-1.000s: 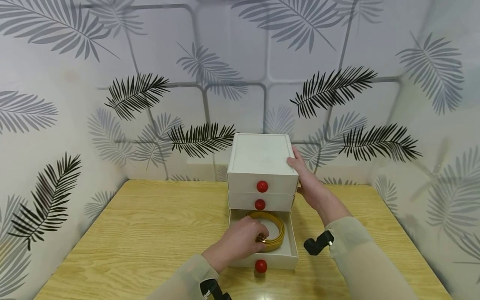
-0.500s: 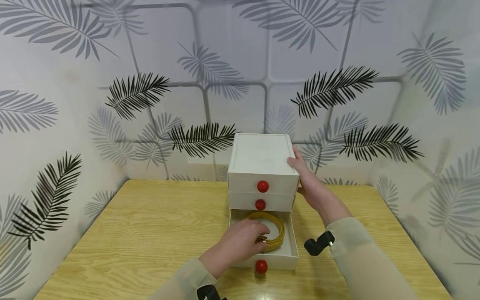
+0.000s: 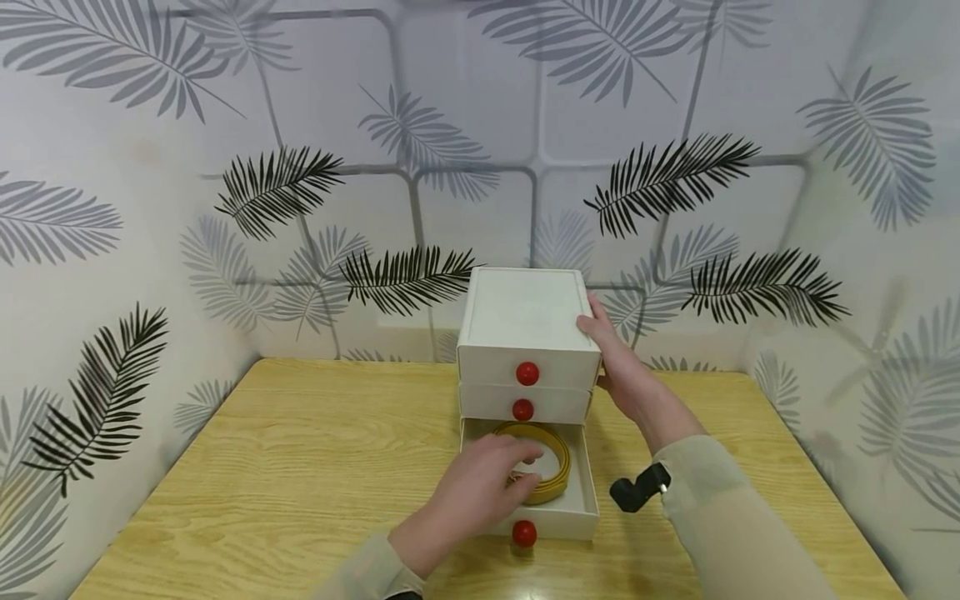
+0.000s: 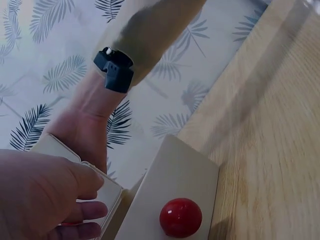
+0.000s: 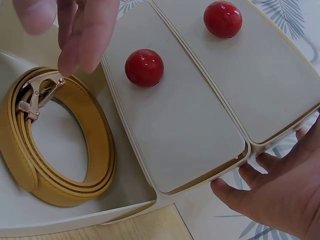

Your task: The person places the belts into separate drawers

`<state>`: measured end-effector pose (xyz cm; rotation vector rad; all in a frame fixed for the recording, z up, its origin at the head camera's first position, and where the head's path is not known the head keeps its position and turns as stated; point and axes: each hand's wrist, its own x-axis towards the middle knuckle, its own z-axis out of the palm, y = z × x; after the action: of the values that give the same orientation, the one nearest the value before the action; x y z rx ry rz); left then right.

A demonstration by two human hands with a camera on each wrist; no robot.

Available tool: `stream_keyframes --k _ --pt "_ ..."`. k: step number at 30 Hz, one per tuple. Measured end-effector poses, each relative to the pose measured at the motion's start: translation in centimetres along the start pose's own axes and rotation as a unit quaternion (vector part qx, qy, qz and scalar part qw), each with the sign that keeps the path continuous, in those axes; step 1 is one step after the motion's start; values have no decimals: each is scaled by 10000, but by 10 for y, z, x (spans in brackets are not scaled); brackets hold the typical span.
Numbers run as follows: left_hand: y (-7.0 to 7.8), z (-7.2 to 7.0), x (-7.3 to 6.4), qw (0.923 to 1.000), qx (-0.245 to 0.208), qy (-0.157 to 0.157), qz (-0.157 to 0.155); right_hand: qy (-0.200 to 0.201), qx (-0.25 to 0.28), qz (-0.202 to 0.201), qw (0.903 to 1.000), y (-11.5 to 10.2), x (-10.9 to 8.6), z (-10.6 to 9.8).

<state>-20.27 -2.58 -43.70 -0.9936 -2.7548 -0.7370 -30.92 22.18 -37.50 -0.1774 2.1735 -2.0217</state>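
Note:
A coiled yellow belt (image 3: 561,477) with a gold buckle (image 5: 45,87) lies in the pulled-out bottom drawer (image 3: 566,525) of a white drawer cabinet (image 3: 525,312). Over the belt's left side in the head view is my left hand (image 3: 483,483), fingers and thumb apart with nothing between them. In the right wrist view its fingertips (image 5: 90,60) hang right by the buckle. My right hand (image 3: 618,358) rests against the cabinet's right side, thumb on the top edge, fingers (image 5: 230,192) spread along the side wall.
Red round knobs mark each drawer front, such as the top knob (image 3: 527,373), and the two upper drawers are closed. The cabinet stands on a wooden table (image 3: 315,467), before a leaf-patterned backdrop (image 3: 465,225).
My left hand has let go of the belt at its buckle and its fingers have spread. The belt stays coiled in the drawer, and my right hand has not moved.

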Motion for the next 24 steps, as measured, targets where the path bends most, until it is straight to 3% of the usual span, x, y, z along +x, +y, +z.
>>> stream_keyframes --k 5,10,18,24 --pt "6 -2 -6 9971 -665 149 -345 2 -22 2 10000 0 0 1" --pt "11 -7 -13 9866 -1527 349 -468 11 -20 11 10000 -1 0 1" --pt "21 -12 -23 9533 -2881 318 -854 70 -7 9 10000 -1 2 3" --pt "25 -15 -31 9318 -3506 109 -931 270 -79 104 9996 -3 6 7"
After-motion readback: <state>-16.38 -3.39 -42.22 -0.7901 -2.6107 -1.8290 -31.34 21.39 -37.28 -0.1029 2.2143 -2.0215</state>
